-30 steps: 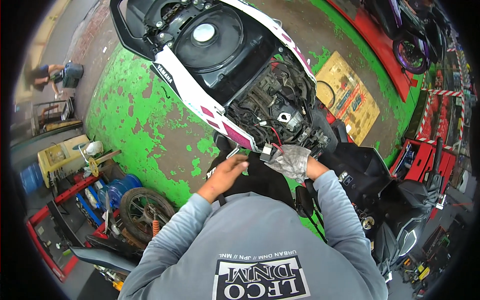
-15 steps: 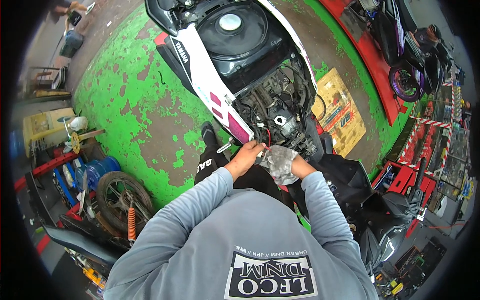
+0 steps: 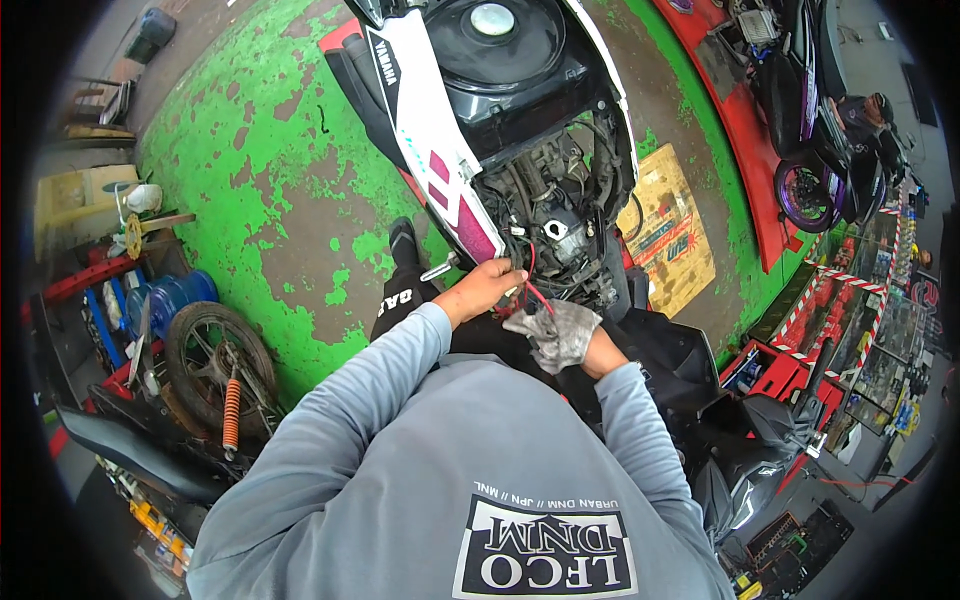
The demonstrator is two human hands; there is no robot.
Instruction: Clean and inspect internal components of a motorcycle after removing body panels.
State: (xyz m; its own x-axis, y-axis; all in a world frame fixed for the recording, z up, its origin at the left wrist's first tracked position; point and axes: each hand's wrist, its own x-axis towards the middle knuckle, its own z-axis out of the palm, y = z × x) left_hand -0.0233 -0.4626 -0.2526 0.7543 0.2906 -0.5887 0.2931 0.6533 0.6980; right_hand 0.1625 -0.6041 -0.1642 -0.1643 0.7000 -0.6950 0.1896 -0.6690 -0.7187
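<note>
Diffuse light brightens the green floor left of the glossy black tank, which carries pale reflections. Below the tank, the engine bay is shadowed, the red wire fairly sharp. Far right of the tank, shelves bend and blur toward black vignetting.

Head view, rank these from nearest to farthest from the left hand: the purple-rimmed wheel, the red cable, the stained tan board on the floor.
From the left hand:
1. Red cable, immediately right of the fingertips.
2. Stained tan board, farther right, on the floor beyond the motorcycle.
3. Purple-rimmed wheel, far right, past the board.
</note>
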